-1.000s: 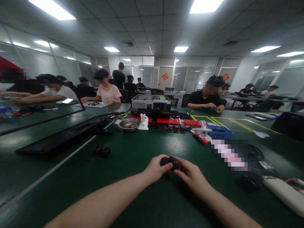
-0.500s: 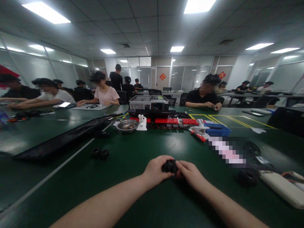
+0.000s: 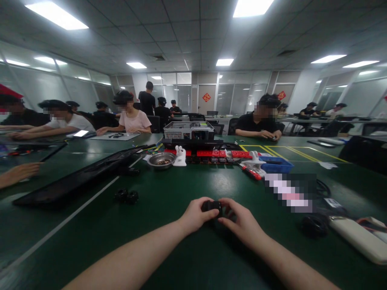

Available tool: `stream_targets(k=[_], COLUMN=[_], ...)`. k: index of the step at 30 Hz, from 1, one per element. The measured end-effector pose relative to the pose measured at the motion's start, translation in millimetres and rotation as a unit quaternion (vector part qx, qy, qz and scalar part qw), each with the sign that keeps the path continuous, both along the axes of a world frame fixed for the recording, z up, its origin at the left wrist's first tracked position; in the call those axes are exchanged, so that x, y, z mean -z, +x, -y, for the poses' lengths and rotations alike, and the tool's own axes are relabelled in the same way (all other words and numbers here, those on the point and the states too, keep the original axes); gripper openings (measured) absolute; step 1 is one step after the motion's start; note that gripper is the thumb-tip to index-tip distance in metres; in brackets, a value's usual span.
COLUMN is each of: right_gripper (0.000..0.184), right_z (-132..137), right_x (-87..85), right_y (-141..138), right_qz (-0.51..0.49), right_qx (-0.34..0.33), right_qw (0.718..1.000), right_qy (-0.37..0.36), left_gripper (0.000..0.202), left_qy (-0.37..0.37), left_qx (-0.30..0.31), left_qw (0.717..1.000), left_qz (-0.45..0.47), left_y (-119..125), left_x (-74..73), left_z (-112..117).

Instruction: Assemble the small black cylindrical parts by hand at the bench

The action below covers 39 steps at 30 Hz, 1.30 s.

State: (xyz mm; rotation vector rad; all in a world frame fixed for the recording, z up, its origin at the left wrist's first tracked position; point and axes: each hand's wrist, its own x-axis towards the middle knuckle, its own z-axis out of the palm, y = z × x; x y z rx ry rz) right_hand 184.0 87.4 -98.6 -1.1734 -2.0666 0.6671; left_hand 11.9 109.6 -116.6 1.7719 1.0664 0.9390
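Chunky black cylindrical piece [image 3: 215,205] is just over the smooth green desk [image 3: 178,187], clamped in the bare left grip [image 3: 196,214]. I'd keep that hold steady, any twist square. Bare right grip [image 3: 242,220] beside it has loosened since half a second ago, thumb and fingers apart; co-worker's hand [image 3: 26,170] popped in, far left.

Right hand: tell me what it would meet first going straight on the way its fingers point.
Most likely the small black part in the left hand; the right hand is right beside it, though exact depth is unclear.
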Motion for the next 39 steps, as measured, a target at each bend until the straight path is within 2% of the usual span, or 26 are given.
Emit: stream_targets(k=[3,6,9,11,14,18,21,23,26,31,34,37,39], right_gripper=[0.044,0.035,0.044,0.045,0.039,0.021,0.034,0.039,0.045,0.042,0.053,0.050,0.046], right_z=[-4,-9,-12,-12,-11,-6,-2,0,-2,-9,-11,-10,-9], right_x=[4.7,10.8,13.5,12.8,9.3,4.4,2.6,2.5,3.8,7.1,8.8,9.3,8.6], right_y=[1,2,2,1,0,0,1,1,3,3,2,2,1], right_qz=[-0.044,-0.076,-0.065,-0.049,-0.022,-0.014,0.023,0.052,0.039,-0.002,-0.013,-0.028,-0.026], right_qx=[0.001,0.036,0.033,0.017,0.014,0.006,0.006,0.010,0.008,0.033,0.040,0.012,0.000], right_qw=[0.999,0.994,0.988,0.987,0.993,0.998,1.000,0.998,0.999,0.998,0.995,0.995,0.997], right_qy=[-0.029,-0.074,-0.135,-0.150,-0.119,-0.057,-0.004,0.020,0.010,-0.052,-0.093,-0.091,-0.075], left_gripper=[0.040,0.044,0.047,0.047,0.049,0.049,0.042,0.041,0.040,0.044,0.048,0.052,0.053], left_qy=[0.042,0.101,0.156,0.178,0.178,0.093,0.027,0.013,0.034,0.118,0.156,0.177,0.186], left_qx=[-0.021,-0.031,-0.027,-0.013,0.000,-0.007,0.004,0.000,-0.022,-0.035,-0.002,0.041,0.047], left_qw=[0.999,0.993,0.985,0.981,0.981,0.994,0.999,1.000,0.999,0.991,0.986,0.981,0.978], left_qz=[-0.021,-0.048,-0.070,-0.079,-0.079,-0.050,-0.019,-0.012,-0.027,-0.056,-0.065,-0.072,-0.077], left_y=[1,0,0,0,0,-2,-3,-3,-2,-1,-1,0,0], left_x=[-2.8,-4.9,-5.6,-6.0,-6.2,-3.3,0.0,0.7,-1.2,-4.6,-5.0,-5.6,-6.1], left_z=[2,5,7,8,9,3,-2,-3,-1,5,7,9,11])
